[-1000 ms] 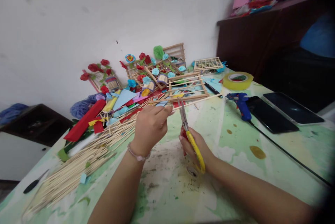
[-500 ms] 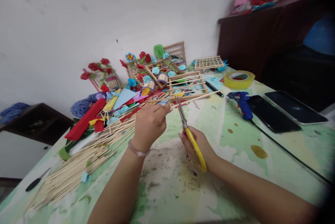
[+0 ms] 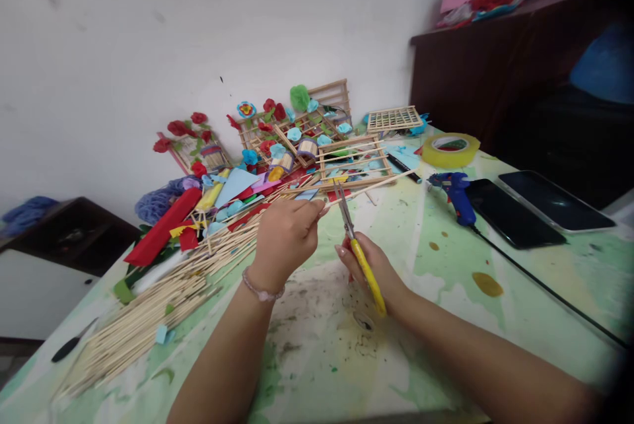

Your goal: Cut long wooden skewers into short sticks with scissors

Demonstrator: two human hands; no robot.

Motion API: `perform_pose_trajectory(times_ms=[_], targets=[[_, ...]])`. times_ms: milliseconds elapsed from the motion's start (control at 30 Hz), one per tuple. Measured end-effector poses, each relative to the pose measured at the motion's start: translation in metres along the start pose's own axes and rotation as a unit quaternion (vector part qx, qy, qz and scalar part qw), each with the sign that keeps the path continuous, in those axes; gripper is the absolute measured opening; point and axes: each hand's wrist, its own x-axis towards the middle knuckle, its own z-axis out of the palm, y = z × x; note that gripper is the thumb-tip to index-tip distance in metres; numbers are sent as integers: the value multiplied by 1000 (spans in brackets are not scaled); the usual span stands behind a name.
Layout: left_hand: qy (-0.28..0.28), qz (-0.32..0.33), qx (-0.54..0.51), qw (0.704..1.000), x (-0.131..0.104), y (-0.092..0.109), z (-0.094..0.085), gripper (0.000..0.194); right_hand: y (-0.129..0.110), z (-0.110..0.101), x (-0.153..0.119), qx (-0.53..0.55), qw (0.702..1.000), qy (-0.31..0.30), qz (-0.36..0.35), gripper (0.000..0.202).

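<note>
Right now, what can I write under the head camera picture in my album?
Left hand holding a thin stick, right hand holding yellow-handled scissors, with colorful craft flowers behind.

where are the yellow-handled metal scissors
In the head view, right of centre: the scissors are in the right hand, blades at a thin pale wooden stick.

Soft, even light here, moderately bright, the wall [image 3: 148,34] a muted grey, and the light's source can't be told. A faint glint on the farther phone [image 3: 545,194]! Scissors [image 3: 351,231] reasonably crisp, a dull gleam along the blades. Over right, the cabinet [image 3: 460,74] sinks into deep shadow, blackness swallowing that edge, wide-angle stretch smearing the lower corner.
</note>
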Motion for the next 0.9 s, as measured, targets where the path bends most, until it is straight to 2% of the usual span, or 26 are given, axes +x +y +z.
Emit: perform_pose_trajectory(times_ms=[300,500,667,767,900], targets=[[-2,-39,-50,998,-2,0,0,24,4,1,0,2,1000,2,13,10],[-16,-51,-42,998,0,-1,0,24,1,0,0,22,999,-13,33,12],[-54,-52,19,997,2,1,0,23,1,2,1,50,997,-21,57,18],[-81,-63,32,994,3,3,0,25,0,2,2,89,992,-48,76,21],[-109,-81,17,991,4,5,-1,29,-2,1,2,102,990,-77,56,21]])
